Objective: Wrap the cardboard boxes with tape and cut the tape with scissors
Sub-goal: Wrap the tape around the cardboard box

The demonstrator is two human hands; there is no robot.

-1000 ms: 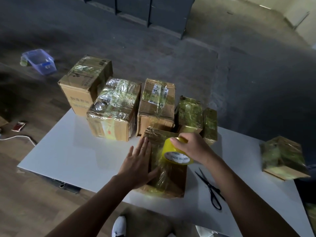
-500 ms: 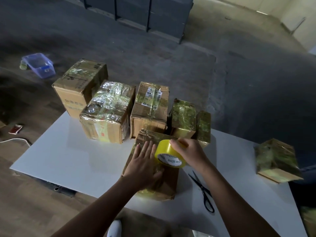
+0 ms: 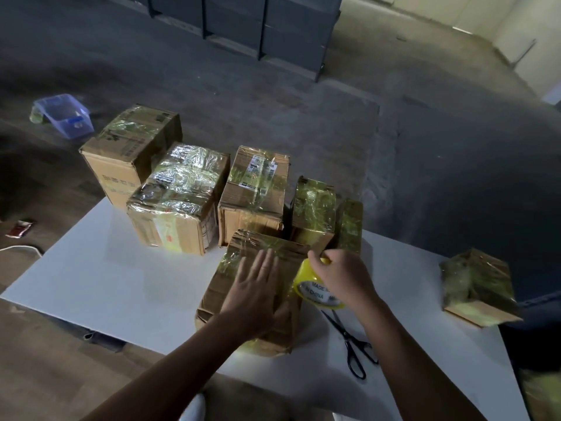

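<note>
Left hand [image 3: 255,296] flat, grip apart, on the box [image 3: 218,287]; at 3 o'clock right hand [image 3: 343,278] clamps the tape roll [image 3: 315,291]. White surface [image 3: 106,275], grey floor [image 3: 273,110].

We count seven boxes. One box [image 3: 221,287] lies under our left hand [image 3: 253,299]. Five boxes [image 3: 179,196] stand just past our two hands. One more box [image 3: 479,287] sits well to the right of our right hand [image 3: 344,278]. That hand holds the one tape roll [image 3: 315,288]. One pair of scissors [image 3: 353,341] lies near that hand, closer to us. One blue tub [image 3: 63,113] is far off to the left.
</note>
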